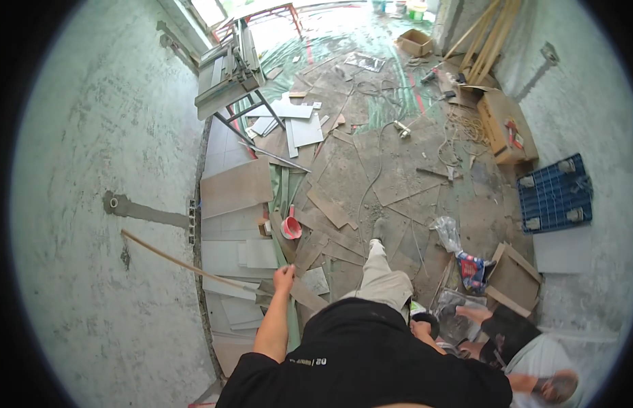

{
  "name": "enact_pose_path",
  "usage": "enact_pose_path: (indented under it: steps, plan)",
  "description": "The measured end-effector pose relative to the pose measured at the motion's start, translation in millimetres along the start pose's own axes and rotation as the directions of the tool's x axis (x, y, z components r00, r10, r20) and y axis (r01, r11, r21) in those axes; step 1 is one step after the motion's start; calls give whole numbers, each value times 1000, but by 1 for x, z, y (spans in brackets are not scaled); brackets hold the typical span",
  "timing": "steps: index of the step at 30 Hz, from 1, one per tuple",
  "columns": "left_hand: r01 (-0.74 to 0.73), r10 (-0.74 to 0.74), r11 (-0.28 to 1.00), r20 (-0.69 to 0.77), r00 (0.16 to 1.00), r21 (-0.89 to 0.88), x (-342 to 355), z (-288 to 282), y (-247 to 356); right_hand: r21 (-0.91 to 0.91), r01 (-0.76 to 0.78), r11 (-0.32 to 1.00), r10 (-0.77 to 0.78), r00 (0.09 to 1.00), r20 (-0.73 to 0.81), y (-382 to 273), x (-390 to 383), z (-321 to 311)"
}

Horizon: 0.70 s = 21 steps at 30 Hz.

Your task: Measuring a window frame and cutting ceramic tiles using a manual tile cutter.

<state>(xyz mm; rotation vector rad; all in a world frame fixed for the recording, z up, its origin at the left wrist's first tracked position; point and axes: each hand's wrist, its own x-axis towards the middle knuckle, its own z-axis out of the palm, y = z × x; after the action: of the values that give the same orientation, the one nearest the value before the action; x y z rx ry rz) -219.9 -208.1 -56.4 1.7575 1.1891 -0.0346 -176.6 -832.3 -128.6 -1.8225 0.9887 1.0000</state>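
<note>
My left hand [284, 277] is held out in front of me on the left, its fingers curled closed; whatever is in them, if anything, is too small to make out. Close by on the left is the dark head of a long wooden-handled tool [190, 265] that leans against the wall. A red dipper [291, 228] lies beyond that hand. Low at my right side, my right hand [420, 329] is closed at the edge of a dark round object [428, 321], partly hidden by my body. Beside it, another person's hand [471, 313] reaches over crumpled clear plastic [459, 326].
Loose tiles [238, 255] lie along the left wall; cut white pieces [304, 129] are farther ahead. A stand [231, 88] bears tools at the far left. On the right are a cardboard box [505, 126], a blue plastic pallet [556, 194] and a printed bag [471, 272]. A cable [377, 180] crosses the board-covered floor.
</note>
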Motion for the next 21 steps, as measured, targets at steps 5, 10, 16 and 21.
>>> enact_pose_path:
  steps: [5,10,16,21]
  plan:
    - [-36,32,986,-29,999,-164,89,49,145,-82,231,969,-207,950,232,-289,109,-19]
    - [112,-128,981,-91,988,-161,192,104,277,59,581,812,-579,814,-44,-678,170,-14]
    - [193,-263,907,-147,954,-374,347,148,351,15,749,662,-749,661,53,-1036,164,44]
    - [396,-455,854,-116,883,-337,511,167,411,-59,641,766,-635,767,87,-1146,195,108]
